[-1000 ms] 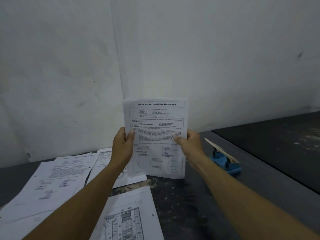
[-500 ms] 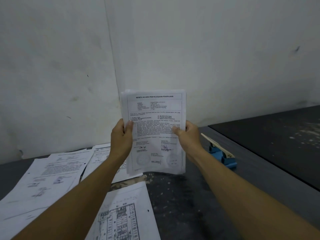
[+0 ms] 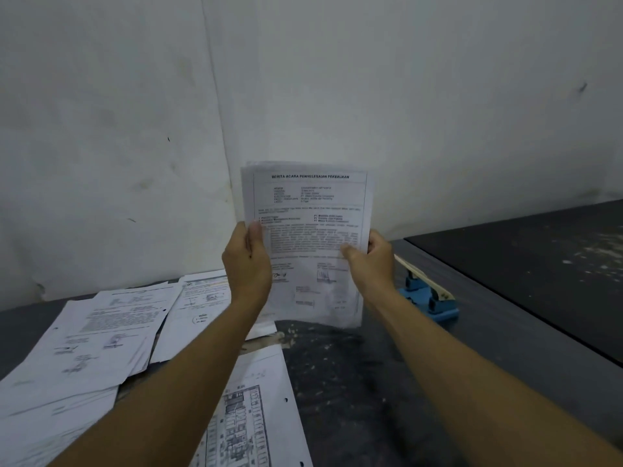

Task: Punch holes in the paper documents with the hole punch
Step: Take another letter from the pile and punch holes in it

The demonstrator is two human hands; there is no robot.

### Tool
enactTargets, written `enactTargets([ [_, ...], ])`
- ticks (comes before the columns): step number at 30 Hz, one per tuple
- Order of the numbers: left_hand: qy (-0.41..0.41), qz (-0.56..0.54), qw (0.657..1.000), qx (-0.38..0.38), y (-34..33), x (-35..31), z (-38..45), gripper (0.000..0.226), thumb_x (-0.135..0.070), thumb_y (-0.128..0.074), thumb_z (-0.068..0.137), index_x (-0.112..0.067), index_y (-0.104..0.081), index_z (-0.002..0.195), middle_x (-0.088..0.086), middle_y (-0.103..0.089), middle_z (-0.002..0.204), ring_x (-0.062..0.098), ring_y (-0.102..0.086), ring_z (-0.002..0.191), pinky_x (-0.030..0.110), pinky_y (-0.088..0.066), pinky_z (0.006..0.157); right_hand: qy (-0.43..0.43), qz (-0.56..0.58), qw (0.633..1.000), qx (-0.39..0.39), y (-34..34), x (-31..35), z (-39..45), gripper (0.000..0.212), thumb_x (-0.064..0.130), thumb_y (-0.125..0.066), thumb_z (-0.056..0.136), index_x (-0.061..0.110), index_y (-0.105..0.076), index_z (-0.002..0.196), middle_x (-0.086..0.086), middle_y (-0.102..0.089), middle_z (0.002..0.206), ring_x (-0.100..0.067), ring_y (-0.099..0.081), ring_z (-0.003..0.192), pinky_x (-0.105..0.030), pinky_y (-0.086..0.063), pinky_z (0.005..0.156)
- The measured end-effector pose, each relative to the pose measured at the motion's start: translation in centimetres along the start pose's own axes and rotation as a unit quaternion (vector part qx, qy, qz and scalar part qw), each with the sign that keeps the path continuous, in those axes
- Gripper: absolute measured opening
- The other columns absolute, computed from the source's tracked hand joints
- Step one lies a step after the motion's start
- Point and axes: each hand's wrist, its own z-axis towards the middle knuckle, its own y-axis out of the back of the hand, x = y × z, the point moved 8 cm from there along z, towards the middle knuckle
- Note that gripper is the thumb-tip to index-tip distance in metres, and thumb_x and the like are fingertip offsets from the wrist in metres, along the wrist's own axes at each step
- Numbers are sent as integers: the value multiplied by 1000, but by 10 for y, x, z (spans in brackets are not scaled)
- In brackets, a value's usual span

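Item: sheaf of papers [image 3: 308, 244], several printed sheets held upright at the centre of our view, lower edge raised off the bench [image 3: 354, 382], top edges slightly fanned and not yet flush. Left hand [image 3: 247, 264] at 9 o'clock of the sheaf, thumb on the front face and grip closed on the left margin; right hand [image 3: 371, 261] at 3 o'clock, thumb on the front and grip closed on the right margin. Handling, as we judge it: light, thin and limp; it would sag and bow if held by one corner, and the sheets could slide over each other, so we would keep hold at both side margins about mid-height and square the edges before punching. The edges would crease or tear under a hard pinch. Hole punch [image 3: 429, 303], blue base with a pale lever, stands on the bench at 4 o'clock of the sheaf, just beside the right wrist, nothing in its slot that we can see. Loose sheets [image 3: 101, 335] lie spread at 8 o'clock; a floor plan sheet [image 3: 256, 409] lies at 6 o'clock, with two small dark marks at its right edge that we take for punched holes.
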Motion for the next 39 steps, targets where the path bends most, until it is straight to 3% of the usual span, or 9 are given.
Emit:
enactTargets([
  [7,18,-21,1000,-5,4,-6,10,29,-33,-39,106,-8,-50,97,-3,-62,91,9,-60,78,20,-51,61,-4,17,1000,11,4,21,7,22,0,-64,89,22,-65,86,3,-72,91,-17,-70,88,-31,-60,73],
  [13,-1,-37,999,-31,3,-28,10,27,-33,-37,107,-11,-50,102,-1,-63,100,7,-60,78,11,-47,58,30,31,999,-16,10,39,4,17,2,-61,92,19,-64,89,1,-72,91,-16,-70,86,-28,-60,70],
  [17,-27,-35,997,-57,-1,-47,17,27,-33,-37,107,-12,-50,98,-6,-59,88,2,-55,69,4,-42,53,60,20,998,-28,8,51,8,8,5,-59,94,12,-63,96,0,-71,92,-17,-69,86,-31,-60,72],
  [26,20,1,1000,-17,-21,-1,-1,33,-36,-37,106,-9,-49,91,-5,-59,83,12,-58,72,30,-55,61,-29,-57,998,-4,9,-3,-5,14,7,-63,91,17,-59,100,9,-65,90,-13,-65,86,-16,-47,57],
  [29,1,3,1000,-7,-21,-9,3,31,-35,-38,106,-12,-46,86,-5,-57,78,9,-54,67,27,-51,58,4,-58,998,-31,17,28,6,28,9,-65,87,16,-53,111,8,-64,95,-7,-62,80,-15,-48,55],
  [31,3,-7,1000,3,-21,-10,7,31,-35,-39,106,-14,-45,85,-5,-58,79,10,-55,68,32,-54,61,70,-85,993,-48,20,63,17,46,14,-64,84,18,-44,125,7,-61,108,-11,-62,94,-22,-54,71],
  [34,16,-16,1000,11,-21,-7,10,31,-38,-39,105,-17,-45,83,1,-61,83,16,-58,73,42,-57,67,232,-219,947,-39,12,117,24,75,21,-62,80,18,-29,147,-1,-41,148,-19,-41,136,-40,-36,114],
  [36,22,-16,1000,16,-21,-5,9,31,-38,-40,105,-15,-46,85,3,-62,86,18,-60,77,43,-58,68,314,-349,883,6,-4,134,21,79,25,-59,81,14,-26,152,-3,-34,155,-19,-29,145,-46,-14,124],
  [39,27,-18,999,25,-22,-4,6,29,-36,-39,106,-15,-45,86,-1,-61,88,13,-60,78,29,-56,62,344,-476,807,60,-23,130,15,59,32,-54,88,11,-45,142,-3,-53,140,-19,-41,137,-49,1,124],
])
